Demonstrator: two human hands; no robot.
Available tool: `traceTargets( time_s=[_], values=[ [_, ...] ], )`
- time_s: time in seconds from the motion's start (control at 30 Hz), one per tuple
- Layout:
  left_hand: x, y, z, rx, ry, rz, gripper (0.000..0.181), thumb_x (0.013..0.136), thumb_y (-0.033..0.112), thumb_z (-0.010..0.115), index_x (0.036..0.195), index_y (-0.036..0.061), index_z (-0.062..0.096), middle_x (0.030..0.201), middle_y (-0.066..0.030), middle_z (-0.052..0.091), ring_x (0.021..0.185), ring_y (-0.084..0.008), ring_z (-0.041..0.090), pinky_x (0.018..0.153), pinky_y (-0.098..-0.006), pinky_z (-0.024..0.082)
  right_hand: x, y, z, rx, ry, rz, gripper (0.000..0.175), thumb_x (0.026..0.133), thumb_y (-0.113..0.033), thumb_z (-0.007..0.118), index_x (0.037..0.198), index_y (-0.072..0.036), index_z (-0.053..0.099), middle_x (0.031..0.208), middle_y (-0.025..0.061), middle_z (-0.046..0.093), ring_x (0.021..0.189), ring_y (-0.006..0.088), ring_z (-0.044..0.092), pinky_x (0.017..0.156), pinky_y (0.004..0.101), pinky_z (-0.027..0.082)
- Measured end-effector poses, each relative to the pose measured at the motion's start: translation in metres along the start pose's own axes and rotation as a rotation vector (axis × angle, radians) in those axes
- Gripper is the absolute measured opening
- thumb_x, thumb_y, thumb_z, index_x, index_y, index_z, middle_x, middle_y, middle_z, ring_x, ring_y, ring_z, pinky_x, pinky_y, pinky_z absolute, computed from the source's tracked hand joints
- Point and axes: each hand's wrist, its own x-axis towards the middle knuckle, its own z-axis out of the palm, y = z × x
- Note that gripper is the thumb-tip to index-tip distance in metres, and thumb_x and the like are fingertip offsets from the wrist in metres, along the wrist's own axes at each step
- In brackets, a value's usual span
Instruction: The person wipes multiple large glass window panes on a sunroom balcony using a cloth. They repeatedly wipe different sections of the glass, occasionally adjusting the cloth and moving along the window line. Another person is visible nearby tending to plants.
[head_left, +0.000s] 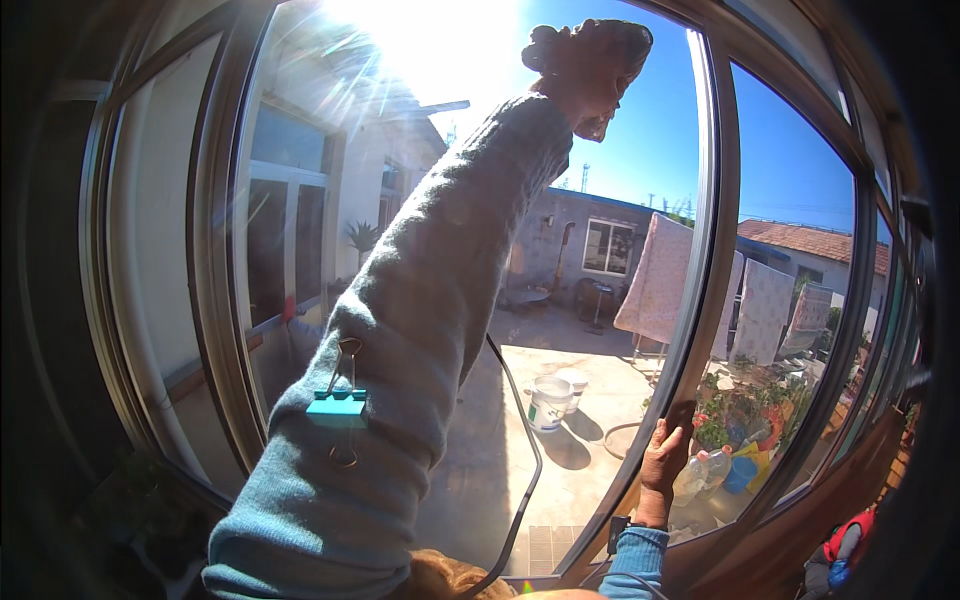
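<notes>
My left arm reaches up across the window, in a grey-blue sleeve (390, 322) with a teal binder clip (337, 409) on it. At its end my left hand (576, 86) is high against the pane, closed on what looks like a bunched cloth (631, 43). Glare and shadow hide most of the fingers and the cloth's shape. Lower right, my right hand (664, 459) grips the upright of the metal window frame (686, 375), its fingers partly behind the edge. A dark band with a cable (619, 531) is at that wrist.
Beyond the glass lie white buckets (550, 401), hanging sheets (654, 281), potted plants (720, 424) and plastic bottles (694, 476). A black cable (529, 442) runs below my left arm. Someone in a red vest (851, 536) is at the lower right. Strong sun glares at the top.
</notes>
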Motion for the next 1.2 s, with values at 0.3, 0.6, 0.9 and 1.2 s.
traceTargets(
  time_s=[0.3, 0.6, 0.9, 1.2],
  values=[
    [-0.137, -0.246, -0.132, 0.265, -0.017, -0.443, 0.038, 0.087, 0.026, 0.068, 0.124, 0.0139, 0.064, 0.124, -0.0066, 0.064, 0.105, -0.0268, 0.066, 0.079, -0.0462, 0.053, -0.004, 0.009, 0.007, 0.033, -0.01, 0.092, 0.051, 0.105, -0.016, 0.057, 0.149, 0.004, 0.043, 0.154, 0.0249, 0.046, 0.136, 0.0426, 0.049, 0.111, 0.0444, 0.042],
    [-0.22, -0.267, -0.163, 0.336, 0.085, -0.583, 0.045, 0.088, 0.025, 0.069, 0.13, 0.0137, 0.06, 0.125, -0.0083, 0.064, 0.101, -0.0275, 0.067, 0.079, -0.0461, 0.054, -0.008, 0.027, 0.03, -0.186, 0.19, 0.018, 0.038, 0.104, -0.029, 0.062, 0.113, 0.008, 0.061, 0.101, 0.0307, 0.067, 0.091, 0.0488, 0.063, 0.078, 0.0521, 0.05],
    [-0.108, -0.053, -0.034, 0.035, 0.177, -0.182, 0.051, 0.088, 0.025, 0.07, 0.137, 0.0135, 0.056, 0.125, -0.01, 0.064, 0.097, -0.0282, 0.068, 0.078, -0.0461, 0.055, -0.005, 0.009, 0.016, -0.181, 0.061, 0.046, 0.027, 0.104, -0.023, 0.059, 0.111, 0.003, 0.057, 0.111, 0.0279, 0.063, 0.096, 0.0479, 0.062, 0.081, 0.0512, 0.053],
    [-0.172, 0.171, -0.076, -0.502, -0.115, 0.245, 0.049, 0.075, 0.018, 0.072, 0.123, 0.0098, 0.066, 0.134, -0.0085, 0.059, 0.122, -0.0262, 0.059, 0.1, -0.0471, 0.047, -0.005, 0.018, 0.021, -0.14, 0.038, 0.041, 0.05, 0.105, -0.017, 0.055, 0.15, 0.002, 0.042, 0.154, 0.0247, 0.045, 0.137, 0.0426, 0.047, 0.112, 0.0449, 0.042]
  ],
)
